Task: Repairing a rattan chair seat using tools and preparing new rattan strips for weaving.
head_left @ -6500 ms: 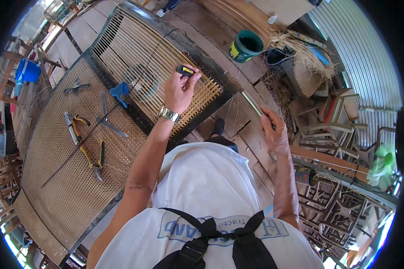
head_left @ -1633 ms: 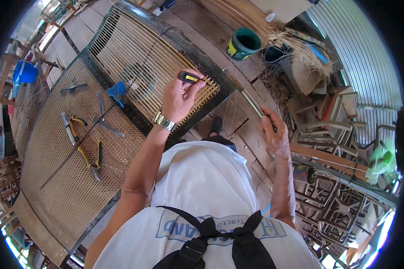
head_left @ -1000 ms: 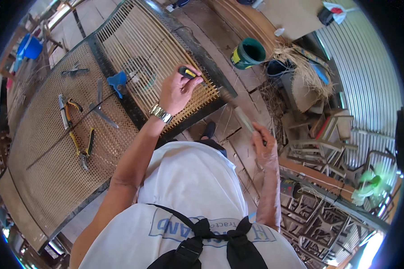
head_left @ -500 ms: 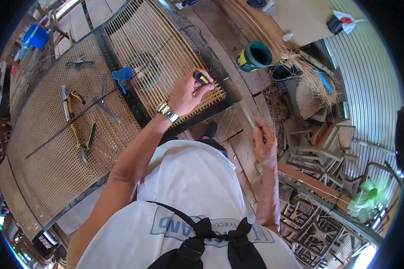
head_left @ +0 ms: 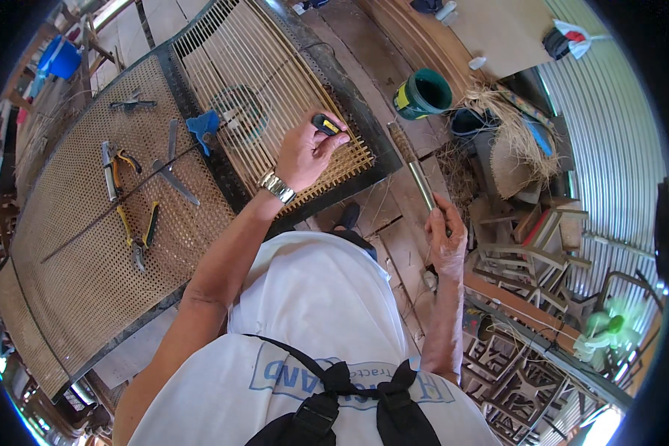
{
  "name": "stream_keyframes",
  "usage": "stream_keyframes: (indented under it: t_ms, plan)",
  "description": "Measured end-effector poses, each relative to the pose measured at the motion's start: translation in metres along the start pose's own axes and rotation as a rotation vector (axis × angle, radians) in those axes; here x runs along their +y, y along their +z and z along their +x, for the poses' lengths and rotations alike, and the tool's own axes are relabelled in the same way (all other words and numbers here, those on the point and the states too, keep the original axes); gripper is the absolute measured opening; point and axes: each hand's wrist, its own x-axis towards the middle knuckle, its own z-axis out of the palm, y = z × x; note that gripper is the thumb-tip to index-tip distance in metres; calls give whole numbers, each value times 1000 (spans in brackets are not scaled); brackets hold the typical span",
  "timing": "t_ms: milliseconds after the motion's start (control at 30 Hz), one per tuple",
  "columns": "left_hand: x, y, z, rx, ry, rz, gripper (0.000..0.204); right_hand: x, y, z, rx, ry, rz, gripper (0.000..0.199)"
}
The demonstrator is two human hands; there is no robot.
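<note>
My left hand [head_left: 302, 154], with a metal watch at its wrist, is closed round an upright tool with a black-and-yellow handle [head_left: 325, 125]. Its lower end is hidden by the fingers, over the woven corner of a cane panel [head_left: 347, 157] in a dark frame. Off to the right, my right hand [head_left: 447, 236] grips a bar-like striking tool [head_left: 421, 186]: a silver shaft with a rough brown far end. That end is raised beside the frame's corner, apart from the left hand's tool. Long cane strands [head_left: 238, 67] run up the panel from the weave.
On the finished cane mesh [head_left: 74, 193] at left lie pliers [head_left: 110, 171], yellow-handled cutters [head_left: 139, 238], a flat blade [head_left: 177, 183], a thin rod [head_left: 119, 199] and a blue clamp-like piece [head_left: 202, 130]. A green bucket [head_left: 424, 94] stands right of the frame. Wooden chair parts [head_left: 546, 245] crowd the right.
The striking tool has swung from the frame's corner outward to the right, with my right hand moving slightly right. My left hand and the upright tool have shifted slightly left and up.
</note>
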Motion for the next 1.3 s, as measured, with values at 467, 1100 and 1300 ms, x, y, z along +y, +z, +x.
stream_keyframes:
  t_ms: [467,1100,1300]
  plan:
    - [-1,-5,-5,-7,6,-65,23,0,9,-24,-173,-7,-120,30]
    - [-5,8,1,-24,-26,2,24,-6,1,-23,-166,-19,-126,27]
    - [6,14,5,17,12,16,23,3,-9,3,-6,-10,-70,27]
